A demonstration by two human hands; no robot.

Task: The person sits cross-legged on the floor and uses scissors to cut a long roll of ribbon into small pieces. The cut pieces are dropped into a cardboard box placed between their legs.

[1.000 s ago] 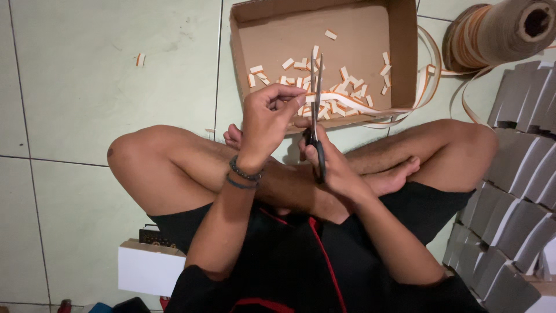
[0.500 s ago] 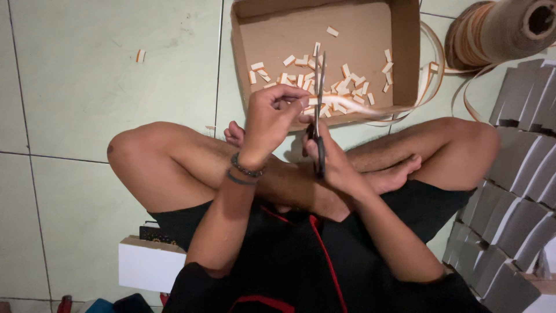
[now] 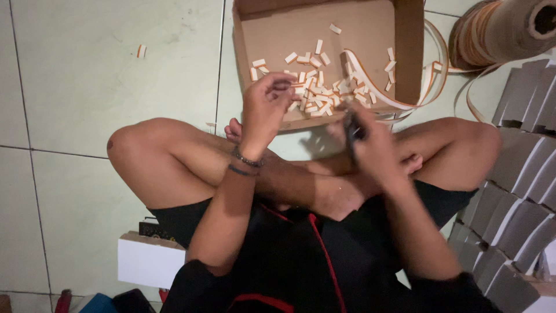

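Left hand (image 3: 265,107) pinching the end of a thin cream strip (image 3: 370,87) at the rim of a cardboard box (image 3: 408,52).

Right hand (image 3: 370,148), blurred, is closed around dark scissors (image 3: 351,130) just beside it. That strip looks light and floppy, best held near its free end. Small cut pieces (image 3: 315,95) litter the box beyond the fingers; a brown roll (image 3: 504,29) sits farther right, grey folded cartons (image 3: 521,174) stacked beside the right arm, a plain white box (image 3: 147,261) behind the left elbow.

A pale tiled floor (image 3: 87,87) is carrying everything. An open cardboard box (image 3: 408,52) is sitting on it, with a lone cut strip piece (image 3: 141,51) lying well apart to its left. A big tape roll (image 3: 504,32) is resting beside the box; grey folded cartons (image 3: 521,174) are stacking along the right, and a white box (image 3: 147,264) is lying near the bottom.
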